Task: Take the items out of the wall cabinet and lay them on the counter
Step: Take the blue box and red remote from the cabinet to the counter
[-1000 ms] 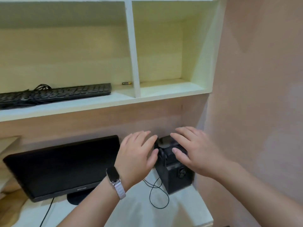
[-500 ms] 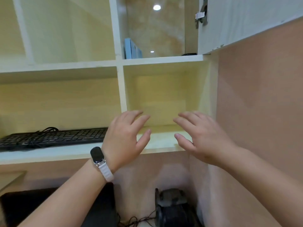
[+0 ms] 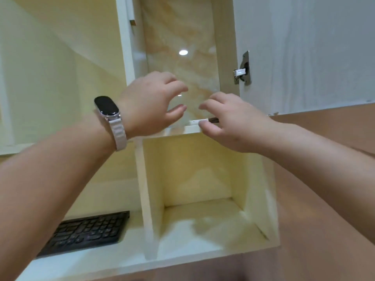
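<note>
1. A second ago both hands were low at the bench, resting on a black box; now they have climbed past the open middle shelf to the upper compartment of the wall cabinet (image 3: 225, 57), whose door (image 3: 304, 47) stands swung out to the right
2. To my eye that means the box is delivered and the next fetch is starting, so the job is part done, not finished
3. The thing they are after looks to be a thin white item (image 3: 196, 122) lying flat at the front edge of the upper shelf (image 3: 174, 131), toward its right corner, with something dark just beside its right end; I cannot tell what either is
4. The left hand (image 3: 150, 104) has its grip open, fingers spread and gently curved, hovering over the shelf's front edge and holding nothing
5. The right hand (image 3: 229, 120) also has an open grip: fingers reach out over the white item and the thumb tip sits at its near edge, seemingly touching, but nothing is pinched yet
6. A black keyboard (image 3: 85, 232) lies untouched on the lowest shelf, left of the divider
</note>
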`<action>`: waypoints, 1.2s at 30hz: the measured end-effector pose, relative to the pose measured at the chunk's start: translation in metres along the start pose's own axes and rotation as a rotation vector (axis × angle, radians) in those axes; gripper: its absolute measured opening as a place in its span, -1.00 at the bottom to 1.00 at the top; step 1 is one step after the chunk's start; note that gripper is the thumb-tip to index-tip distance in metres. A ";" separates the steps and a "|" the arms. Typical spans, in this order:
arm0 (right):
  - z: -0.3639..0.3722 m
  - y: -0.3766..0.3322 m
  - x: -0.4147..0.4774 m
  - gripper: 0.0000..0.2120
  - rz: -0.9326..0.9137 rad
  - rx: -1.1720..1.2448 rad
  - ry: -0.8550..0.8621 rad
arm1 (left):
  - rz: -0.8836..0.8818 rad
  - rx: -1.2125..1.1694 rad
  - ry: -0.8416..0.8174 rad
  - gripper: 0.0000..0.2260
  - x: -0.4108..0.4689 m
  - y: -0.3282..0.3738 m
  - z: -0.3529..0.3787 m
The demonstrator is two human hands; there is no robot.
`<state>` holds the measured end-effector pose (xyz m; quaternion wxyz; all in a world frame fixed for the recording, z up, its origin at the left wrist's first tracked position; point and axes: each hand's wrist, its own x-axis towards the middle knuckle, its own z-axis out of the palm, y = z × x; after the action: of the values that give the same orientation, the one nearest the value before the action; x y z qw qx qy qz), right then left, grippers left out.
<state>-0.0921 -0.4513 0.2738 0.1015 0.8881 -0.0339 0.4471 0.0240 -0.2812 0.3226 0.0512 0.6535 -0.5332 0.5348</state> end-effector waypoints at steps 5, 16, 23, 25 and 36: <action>-0.001 0.002 0.042 -0.44 0.113 0.040 -0.369 | -0.041 0.381 -0.526 -0.55 0.043 -0.010 0.008; 0.019 0.000 0.059 -0.40 0.148 0.122 -0.487 | -0.156 0.542 -0.761 -0.59 0.056 -0.014 0.034; 0.017 0.002 0.047 -0.58 0.100 0.148 -0.306 | -0.105 0.502 -0.644 -0.66 0.051 -0.023 0.028; 0.017 0.004 0.043 -0.63 0.086 0.153 -0.238 | -0.128 0.428 -0.597 -0.66 0.049 -0.019 0.024; 0.016 0.005 0.013 -0.64 0.024 0.316 -0.001 | -0.254 0.268 -0.395 -0.91 0.016 0.008 -0.008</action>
<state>-0.0727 -0.4591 0.2759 -0.0449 0.8926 0.0260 0.4478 0.0106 -0.2893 0.3340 -0.0739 0.8077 -0.3712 0.4521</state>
